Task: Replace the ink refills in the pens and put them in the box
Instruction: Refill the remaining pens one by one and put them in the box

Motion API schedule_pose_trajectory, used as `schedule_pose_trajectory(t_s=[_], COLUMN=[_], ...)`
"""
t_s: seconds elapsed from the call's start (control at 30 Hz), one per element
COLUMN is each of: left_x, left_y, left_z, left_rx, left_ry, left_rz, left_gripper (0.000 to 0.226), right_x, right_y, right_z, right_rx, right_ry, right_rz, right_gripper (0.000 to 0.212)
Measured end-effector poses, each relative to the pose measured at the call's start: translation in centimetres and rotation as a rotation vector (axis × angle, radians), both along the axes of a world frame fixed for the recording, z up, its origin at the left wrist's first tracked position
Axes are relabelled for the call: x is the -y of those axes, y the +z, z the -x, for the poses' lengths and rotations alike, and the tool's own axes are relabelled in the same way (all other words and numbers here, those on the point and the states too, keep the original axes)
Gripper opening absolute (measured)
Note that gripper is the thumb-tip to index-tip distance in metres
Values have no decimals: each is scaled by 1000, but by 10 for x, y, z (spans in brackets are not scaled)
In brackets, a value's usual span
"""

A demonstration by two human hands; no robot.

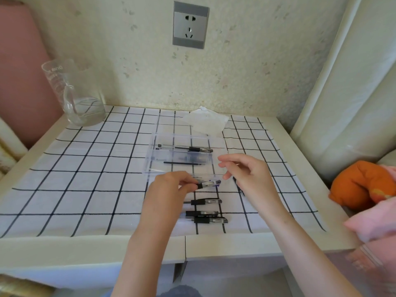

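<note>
My left hand grips a clear pen barrel with a black grip, holding it level just in front of the clear plastic box. My right hand hovers to the right of the barrel's end, thumb and fingers apart with nothing seen between them. A dark pen part lies partly hidden under that hand. In the box lie a whole pen at the far side and a thin dark refill nearer me. Three more pens lie on the checked cloth below my hands.
A glass jug stands at the back left corner. A crumpled tissue lies behind the box against the wall. An orange plush and pink fabric sit off the table's right edge.
</note>
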State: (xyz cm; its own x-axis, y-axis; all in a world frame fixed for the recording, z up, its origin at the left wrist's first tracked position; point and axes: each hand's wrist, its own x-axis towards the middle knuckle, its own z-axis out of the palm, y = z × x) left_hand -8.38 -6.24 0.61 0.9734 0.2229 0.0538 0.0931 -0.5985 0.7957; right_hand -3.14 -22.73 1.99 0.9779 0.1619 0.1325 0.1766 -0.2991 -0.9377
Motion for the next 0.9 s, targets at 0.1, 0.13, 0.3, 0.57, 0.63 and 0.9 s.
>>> schedule_pose_trajectory(t_s=[0.1,0.13,0.3,0.57,0.63,0.9], left_x=[-5,-6,-3,10,12,14], left_y=[9,10,14,15,16,17], left_z=[3,3,7,7,7,8], left_rx=[63,69,76,130,126,76], left_ry=[-31,-58,-195,-82,-53,-51], left_rz=[167,227,305,120,100,41], left_gripper=[13,14,26,16,18,26], right_x=[-3,-6,-15,-22,-22,-18], right_y=[1,2,6,5,6,8], right_z=[9,12,16,18,19,19], right_rx=[-54,-81,-104,-55,-49,-37], right_ry=[76,125,216,155,164,189], right_rz=[-43,-81,-254,-263,-263,-269], right_gripper=[19,23,26,18,18,19])
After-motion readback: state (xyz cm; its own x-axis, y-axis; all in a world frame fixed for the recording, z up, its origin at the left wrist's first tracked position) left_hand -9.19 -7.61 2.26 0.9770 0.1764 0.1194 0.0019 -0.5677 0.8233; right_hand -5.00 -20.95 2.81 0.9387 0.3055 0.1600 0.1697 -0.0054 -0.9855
